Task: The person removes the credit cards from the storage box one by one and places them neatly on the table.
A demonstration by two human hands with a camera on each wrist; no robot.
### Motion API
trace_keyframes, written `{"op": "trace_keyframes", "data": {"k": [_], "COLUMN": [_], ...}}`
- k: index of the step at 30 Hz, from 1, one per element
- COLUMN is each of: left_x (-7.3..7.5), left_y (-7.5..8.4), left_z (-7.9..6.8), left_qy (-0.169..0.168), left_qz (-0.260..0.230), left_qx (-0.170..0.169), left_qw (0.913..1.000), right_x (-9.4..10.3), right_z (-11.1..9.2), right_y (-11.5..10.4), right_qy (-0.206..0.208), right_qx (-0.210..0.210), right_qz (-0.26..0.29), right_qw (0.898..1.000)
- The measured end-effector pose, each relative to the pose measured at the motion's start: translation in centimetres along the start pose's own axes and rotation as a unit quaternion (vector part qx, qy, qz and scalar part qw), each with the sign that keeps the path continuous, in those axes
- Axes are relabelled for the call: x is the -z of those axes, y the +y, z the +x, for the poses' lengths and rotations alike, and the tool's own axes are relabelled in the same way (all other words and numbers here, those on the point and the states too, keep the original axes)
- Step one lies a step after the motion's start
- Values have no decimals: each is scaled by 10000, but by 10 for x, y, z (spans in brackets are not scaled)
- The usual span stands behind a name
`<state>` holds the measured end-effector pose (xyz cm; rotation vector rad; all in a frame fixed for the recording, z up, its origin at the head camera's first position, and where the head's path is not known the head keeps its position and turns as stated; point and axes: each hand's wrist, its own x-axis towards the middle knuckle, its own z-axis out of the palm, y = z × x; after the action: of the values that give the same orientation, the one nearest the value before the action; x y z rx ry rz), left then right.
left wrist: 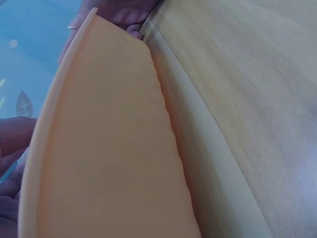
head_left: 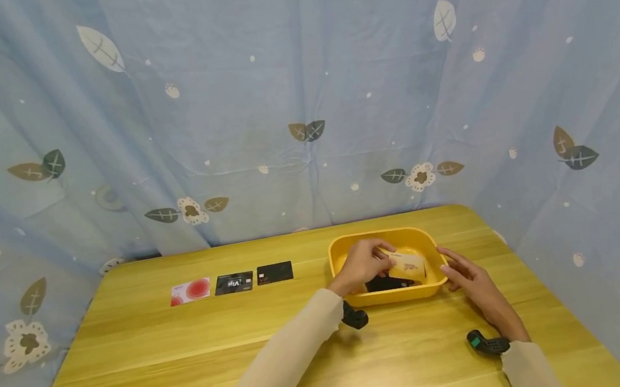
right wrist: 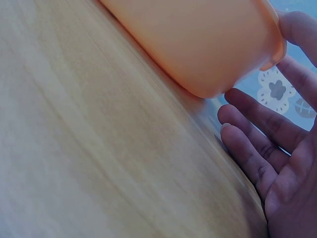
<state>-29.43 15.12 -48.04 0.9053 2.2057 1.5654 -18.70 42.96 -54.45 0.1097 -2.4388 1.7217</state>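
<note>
My left hand [head_left: 362,263] reaches into a yellow plastic tray [head_left: 397,296], its thumb and fingertips pinching the left edge of a cream card [head_left: 408,266] with gold print. Below that card, black cards [head_left: 388,283] lie in the tray, partly covered. At the tray's right end, my right hand [head_left: 473,281] holds the rim. In the right wrist view its thumb is at the top of the rim, with the other fingers [right wrist: 252,134] spread along the outer side. The tray's wall [left wrist: 109,124] hides most of the left hand in the left wrist view.
Left of the tray, three cards lie in a row on the wooden table [head_left: 147,354]: a white and red card [head_left: 190,291], a black VIP card [head_left: 233,283] and a plainer black card [head_left: 274,273]. A blue patterned curtain [head_left: 246,95] hangs behind the table.
</note>
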Motion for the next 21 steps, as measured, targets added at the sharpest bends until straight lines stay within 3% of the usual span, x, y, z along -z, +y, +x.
{"op": "trace_keyframes", "data": {"k": [7, 21], "left_x": [9, 20], "left_y": [0, 3], "left_z": [-5, -12], "left_qy": [-8, 78], "left_qz": [-358, -383], "left_qx": [55, 20], "left_qw": [9993, 9992], "right_x": [-1, -2], "right_z": [-1, 1], "right_y": [-7, -2], "right_qy": [-35, 2], "right_qx": [-64, -89], "right_qz": [18, -6], "right_qw": [10000, 10000]}}
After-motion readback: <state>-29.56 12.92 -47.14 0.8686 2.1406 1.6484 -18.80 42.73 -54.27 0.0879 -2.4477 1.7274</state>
